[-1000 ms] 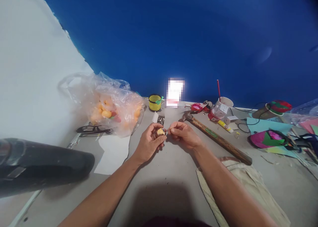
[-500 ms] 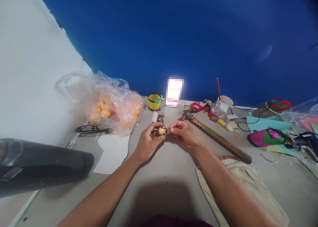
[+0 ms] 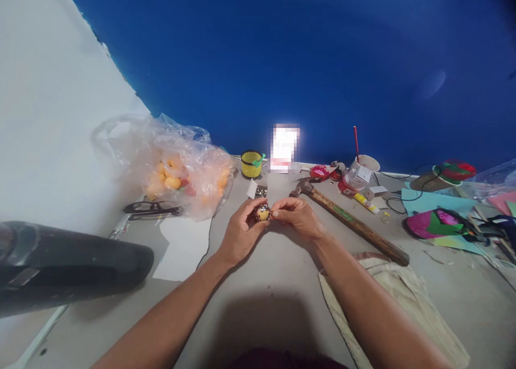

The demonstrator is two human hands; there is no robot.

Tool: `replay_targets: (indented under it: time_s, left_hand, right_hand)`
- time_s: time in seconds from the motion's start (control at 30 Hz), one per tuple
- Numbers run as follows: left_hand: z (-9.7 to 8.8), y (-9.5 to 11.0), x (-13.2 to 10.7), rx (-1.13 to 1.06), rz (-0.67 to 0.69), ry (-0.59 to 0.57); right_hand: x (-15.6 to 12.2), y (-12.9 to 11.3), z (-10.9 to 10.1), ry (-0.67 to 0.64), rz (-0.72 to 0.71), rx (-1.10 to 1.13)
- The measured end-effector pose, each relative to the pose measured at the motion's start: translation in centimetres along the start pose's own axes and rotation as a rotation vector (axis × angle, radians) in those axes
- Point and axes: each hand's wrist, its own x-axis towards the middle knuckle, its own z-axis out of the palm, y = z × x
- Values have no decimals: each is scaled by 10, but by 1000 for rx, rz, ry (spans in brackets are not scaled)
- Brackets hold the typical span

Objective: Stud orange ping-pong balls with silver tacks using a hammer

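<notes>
Between the fingers and thumb of my left hand (image 3: 243,231) sits a small yellow ball (image 3: 263,213), partly covered with shiny, dark metallic studs. My right hand (image 3: 299,217) is closed in a pinch at the ball's right side, fingertips touching or almost touching it. Whatever the pinch holds is too small to make out. Just beyond the ball lies a small open box (image 3: 261,192) of shiny metal pieces, its white flap (image 3: 252,188) raised. A hammer (image 3: 342,215) with a wooden handle lies right of my right hand.
A clear plastic bag (image 3: 189,170) of orange balls and black glasses (image 3: 153,208) lie left. A yellow cup (image 3: 251,164) stands by the blue wall. At right are a white cup (image 3: 367,163), a glue tube (image 3: 365,202) and a cloth (image 3: 403,299). A dark cylinder (image 3: 76,267) juts in left.
The ball has turned slightly in my left hand, with more studs showing on its upper left. My right fingertips have shifted slightly left against its side. The view has moved a little.
</notes>
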Motion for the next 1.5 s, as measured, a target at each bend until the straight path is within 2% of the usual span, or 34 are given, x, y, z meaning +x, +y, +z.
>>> replay_targets:
  time_s: [0.13, 0.6, 0.87, 1.13, 1.37, 1.5]
  left_hand:
    - [-1, -1, 0, 64, 62, -1]
    - [-2, -2, 0, 98, 89, -14]
    - [-2, -11, 1, 193, 209, -11]
    - [-2, -12, 0, 289, 302, 29]
    - [-2, -7, 0, 225, 256, 8]
    - [-2, -5, -1, 240, 275, 25]
  right_hand:
    - [0, 1, -1, 7, 1, -22]
    - [1, 0, -3, -10, 47, -18]
    - [-2, -10, 2, -5, 78, -24]
    - [-5, -17, 10, 14, 33, -115]
    - [-7, -19, 11, 65, -72, -291]
    - [-9, -22, 11, 70, -101, -356]
